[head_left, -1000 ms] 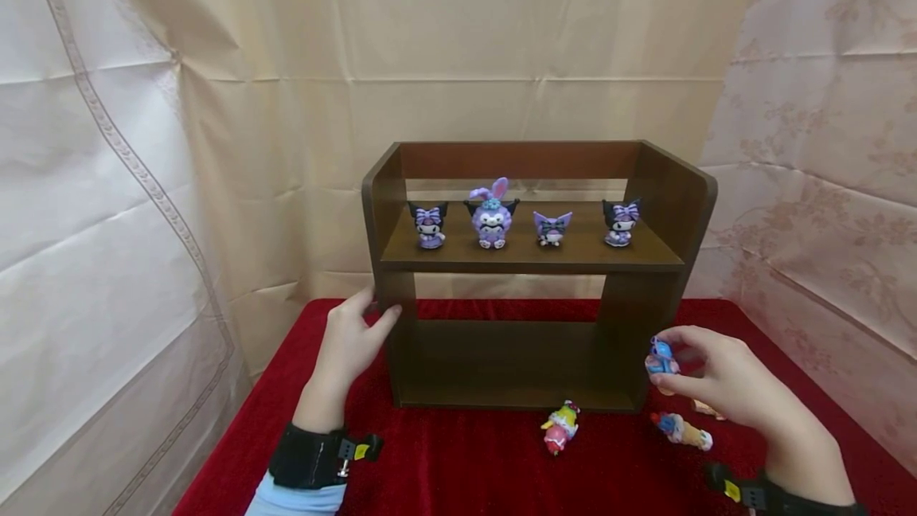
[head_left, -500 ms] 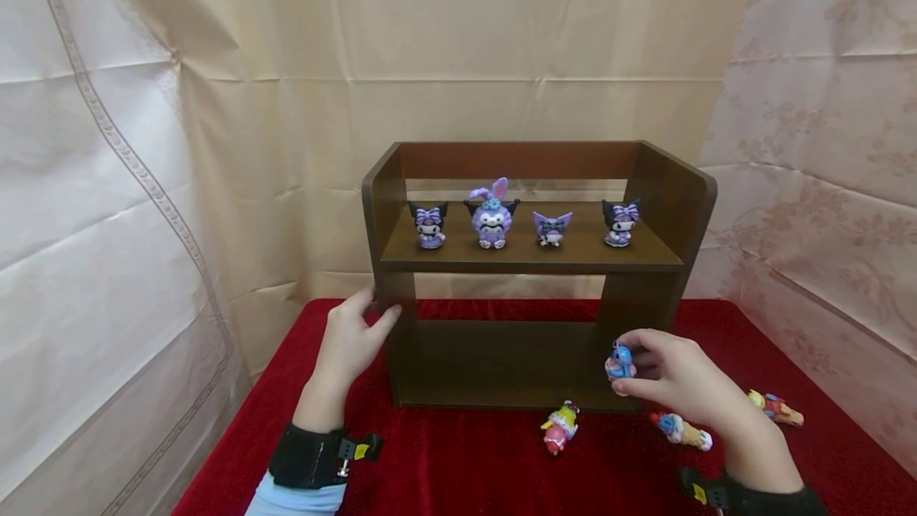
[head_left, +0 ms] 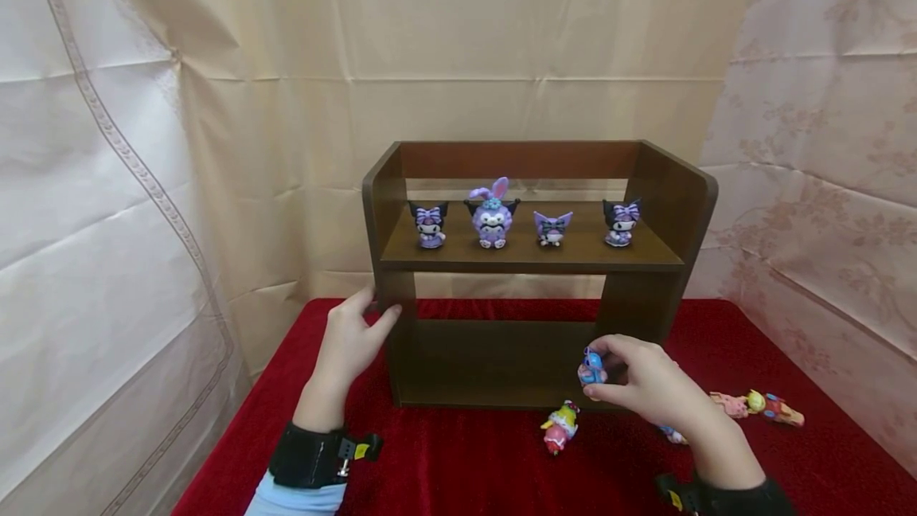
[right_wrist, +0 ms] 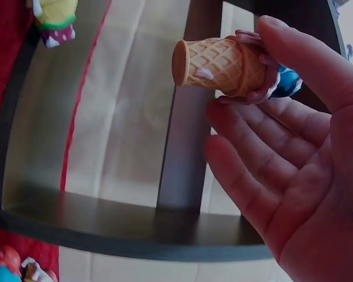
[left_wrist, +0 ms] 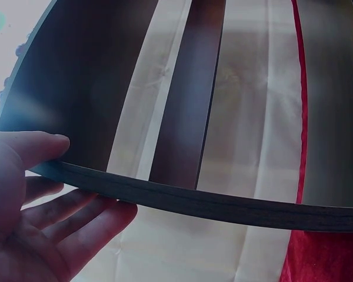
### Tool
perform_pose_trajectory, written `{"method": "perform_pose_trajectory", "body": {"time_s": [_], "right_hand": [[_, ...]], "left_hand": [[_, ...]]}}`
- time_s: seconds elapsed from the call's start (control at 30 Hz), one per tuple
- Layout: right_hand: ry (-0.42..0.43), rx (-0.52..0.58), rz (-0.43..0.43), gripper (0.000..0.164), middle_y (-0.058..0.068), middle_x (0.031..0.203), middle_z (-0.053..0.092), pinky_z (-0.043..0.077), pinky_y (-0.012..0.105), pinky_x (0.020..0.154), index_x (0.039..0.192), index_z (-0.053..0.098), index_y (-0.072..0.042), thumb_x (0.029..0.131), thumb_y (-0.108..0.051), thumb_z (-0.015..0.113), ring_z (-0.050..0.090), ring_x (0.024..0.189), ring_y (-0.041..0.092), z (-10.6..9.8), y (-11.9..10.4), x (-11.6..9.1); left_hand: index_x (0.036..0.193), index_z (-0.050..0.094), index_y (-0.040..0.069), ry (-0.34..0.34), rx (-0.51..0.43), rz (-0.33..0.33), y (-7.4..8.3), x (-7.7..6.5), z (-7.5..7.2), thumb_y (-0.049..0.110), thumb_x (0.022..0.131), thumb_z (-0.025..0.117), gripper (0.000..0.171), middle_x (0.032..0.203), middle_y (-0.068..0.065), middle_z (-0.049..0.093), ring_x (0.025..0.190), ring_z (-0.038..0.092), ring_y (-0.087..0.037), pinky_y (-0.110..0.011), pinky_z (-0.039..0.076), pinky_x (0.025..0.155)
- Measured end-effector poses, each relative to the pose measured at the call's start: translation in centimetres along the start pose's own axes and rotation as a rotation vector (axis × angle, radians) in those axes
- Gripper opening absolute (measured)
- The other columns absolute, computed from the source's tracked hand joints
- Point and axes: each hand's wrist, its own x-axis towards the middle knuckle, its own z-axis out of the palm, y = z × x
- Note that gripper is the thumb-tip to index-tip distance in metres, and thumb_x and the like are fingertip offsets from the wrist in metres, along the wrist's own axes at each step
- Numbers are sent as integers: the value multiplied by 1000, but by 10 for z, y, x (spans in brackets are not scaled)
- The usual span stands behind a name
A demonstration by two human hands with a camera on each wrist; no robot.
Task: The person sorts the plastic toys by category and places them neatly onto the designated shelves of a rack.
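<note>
My left hand [head_left: 353, 341] holds the left side panel of a dark brown wooden shelf [head_left: 501, 353]. In the left wrist view its thumb lies on one face of the panel [left_wrist: 165, 197] and its fingers on the other. My right hand [head_left: 648, 381] pinches a small ice-cream cone figurine [head_left: 591, 369] with a blue top, in front of the shelf's lower right part. In the right wrist view, the cone's waffle base [right_wrist: 217, 63] points away from the palm, and the blue top is partly hidden by the thumb.
Several purple and black figurines [head_left: 492, 221] stand on the upper board. Before the shelf, a yellow and pink figurine [head_left: 559, 427] lies on the red cloth [head_left: 458, 468]. More figurines [head_left: 775, 408] lie at right, one partly behind my right forearm.
My right hand has carried the ice-cream cone figurine leftward from the shelf's right side to its lower front, uncovering figurines at right. My left hand keeps its place.
</note>
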Motion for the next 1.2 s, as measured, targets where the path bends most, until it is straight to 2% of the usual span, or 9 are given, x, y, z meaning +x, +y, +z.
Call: {"method": "perform_pose_trajectory", "body": {"time_s": [0.2,0.37,0.5,0.7,0.87,1.2], "right_hand": [[-7,-7,-21,41,-9,86,60,53,24,56,107,60,-20,75,-34,82,57,74,11,13,-2,8],[-47,48,-47,39,-9,86,61,55,25,59,106,60,-20,76,-33,81,59,75,8,21,-6,16],[-83,74,-48,39,-10,87,63,56,25,62,107,60,-18,77,-33,81,60,77,6,27,-10,25],[-121,77,-68,38,-8,91,65,56,24,66,109,62,-13,79,-27,80,61,80,6,32,-16,39],[-144,71,-104,38,-6,93,65,57,26,70,111,61,-9,81,-24,78,62,81,6,35,-19,49],[-168,49,-138,37,-8,92,63,56,28,71,113,60,-10,82,-21,76,60,77,6,47,-28,70]], "left_hand": [[121,62,14,-3,6,-8,2,0,-1,22,86,72,37,111,-4,68,101,61,-20,-43,56,78],[121,62,17,-9,-9,-13,2,0,-1,22,86,72,36,111,-3,68,101,61,-23,-44,56,79],[121,62,17,-11,-10,-17,1,0,0,22,86,72,36,111,-3,67,102,61,-20,-44,56,79],[121,62,16,-11,-13,-7,1,0,0,22,87,72,36,111,-5,68,101,61,-16,-44,56,78],[122,62,18,-14,-12,-9,2,1,-1,22,87,71,36,112,0,67,102,61,-16,-43,56,79],[123,62,18,-12,-9,-26,0,0,0,24,87,71,37,113,0,67,102,60,-16,-43,56,79]]}}
